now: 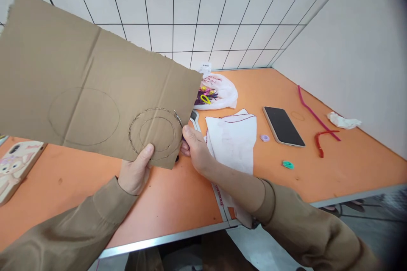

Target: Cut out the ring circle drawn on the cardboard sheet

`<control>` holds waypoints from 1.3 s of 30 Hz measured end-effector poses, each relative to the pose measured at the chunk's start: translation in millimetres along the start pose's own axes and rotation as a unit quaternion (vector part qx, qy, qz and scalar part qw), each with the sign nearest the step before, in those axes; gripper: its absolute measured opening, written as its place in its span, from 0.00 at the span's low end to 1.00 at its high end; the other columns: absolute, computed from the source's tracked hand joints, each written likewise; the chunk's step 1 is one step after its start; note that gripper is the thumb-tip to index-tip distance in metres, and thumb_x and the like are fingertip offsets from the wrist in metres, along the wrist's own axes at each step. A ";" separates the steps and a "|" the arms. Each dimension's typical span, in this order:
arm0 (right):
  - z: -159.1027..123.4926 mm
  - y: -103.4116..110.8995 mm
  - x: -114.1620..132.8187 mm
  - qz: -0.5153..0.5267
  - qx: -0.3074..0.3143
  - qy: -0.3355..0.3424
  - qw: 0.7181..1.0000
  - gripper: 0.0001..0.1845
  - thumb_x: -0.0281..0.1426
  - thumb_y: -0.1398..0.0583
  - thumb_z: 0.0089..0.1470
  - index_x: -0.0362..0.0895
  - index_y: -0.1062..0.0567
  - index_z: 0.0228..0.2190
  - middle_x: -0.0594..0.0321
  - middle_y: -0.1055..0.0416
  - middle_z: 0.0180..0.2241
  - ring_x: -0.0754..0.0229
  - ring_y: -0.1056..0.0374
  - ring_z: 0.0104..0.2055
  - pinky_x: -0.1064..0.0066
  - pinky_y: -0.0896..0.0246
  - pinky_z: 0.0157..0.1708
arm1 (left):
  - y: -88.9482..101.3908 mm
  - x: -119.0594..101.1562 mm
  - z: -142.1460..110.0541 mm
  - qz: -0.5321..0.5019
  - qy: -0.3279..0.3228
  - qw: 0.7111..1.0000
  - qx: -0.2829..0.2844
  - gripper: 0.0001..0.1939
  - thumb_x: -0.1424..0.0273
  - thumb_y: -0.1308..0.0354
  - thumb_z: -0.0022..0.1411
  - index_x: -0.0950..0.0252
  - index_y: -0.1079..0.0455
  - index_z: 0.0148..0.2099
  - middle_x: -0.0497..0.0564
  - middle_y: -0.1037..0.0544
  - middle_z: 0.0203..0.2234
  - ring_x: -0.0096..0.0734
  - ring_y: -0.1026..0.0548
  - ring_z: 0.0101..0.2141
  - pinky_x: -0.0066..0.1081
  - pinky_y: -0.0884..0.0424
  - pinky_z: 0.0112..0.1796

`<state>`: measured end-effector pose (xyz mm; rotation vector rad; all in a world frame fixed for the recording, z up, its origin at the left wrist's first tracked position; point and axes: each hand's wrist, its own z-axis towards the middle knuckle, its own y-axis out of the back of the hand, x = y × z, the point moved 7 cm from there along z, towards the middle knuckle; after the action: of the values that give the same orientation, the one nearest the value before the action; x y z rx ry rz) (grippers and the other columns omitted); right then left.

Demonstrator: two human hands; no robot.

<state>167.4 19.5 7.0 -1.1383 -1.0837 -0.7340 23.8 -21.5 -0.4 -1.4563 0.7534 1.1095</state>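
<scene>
A large brown cardboard sheet [127,72] is held up and tilted in front of me. It bears a drawn oval on the left and two rings, one inside the other, at its lower right; the outer ring looks partly cut. My left hand [136,173] grips the lower edge, thumb on the front, fingers hidden behind. Closed around a pair of scissors [178,118], my right hand [194,146] is at the sheet's right edge. One thin metal blade shows against the outer ring; the handles are mostly hidden.
On the orange table [270,89] lie a white cloth [233,142], a black-screened phone [283,126], red pipe cleaners [319,146], a crumpled tissue [343,120], a teal coil [288,164] and a purple ring [264,138]. Behind is a plastic bag [225,91]. A decorated phone case [19,167] is at left.
</scene>
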 end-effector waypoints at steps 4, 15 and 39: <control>-3.6 -2.1 0.5 -0.018 -0.022 0.016 0.999 0.30 0.58 0.44 0.52 0.46 0.46 0.20 0.73 0.53 0.17 0.69 0.57 0.19 0.72 0.61 0.18 | -0.1 -1.2 -1.2 -0.012 0.000 1.000 -0.008 0.33 0.64 0.33 0.55 0.51 0.35 0.62 0.49 0.26 0.57 0.45 0.35 0.61 0.43 0.33 0.57; -3.5 -3.5 4.3 -0.033 -0.011 0.011 0.999 0.22 0.50 0.42 0.54 0.47 0.41 0.26 0.74 0.49 0.18 0.69 0.53 0.18 0.75 0.56 0.18 | 0.9 -5.2 3.5 -0.015 0.003 1.000 -0.013 0.32 0.66 0.33 0.54 0.51 0.34 0.61 0.49 0.25 0.56 0.47 0.37 0.62 0.45 0.33 0.58; -6.8 -17.1 33.4 -0.668 0.006 0.454 0.590 0.10 0.26 0.48 0.60 0.42 0.27 0.32 0.55 0.30 0.32 0.58 0.37 0.34 0.67 0.42 0.33 | 19.2 4.7 19.7 -0.088 0.220 0.968 -0.077 0.26 0.78 0.44 0.56 0.75 0.32 0.58 0.60 0.18 0.43 0.50 0.27 0.54 0.44 0.28 0.54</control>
<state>165.4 10.0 43.9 0.4426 -0.8228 -2.1563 3.6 -5.4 -11.2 -1.8966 0.8355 0.7263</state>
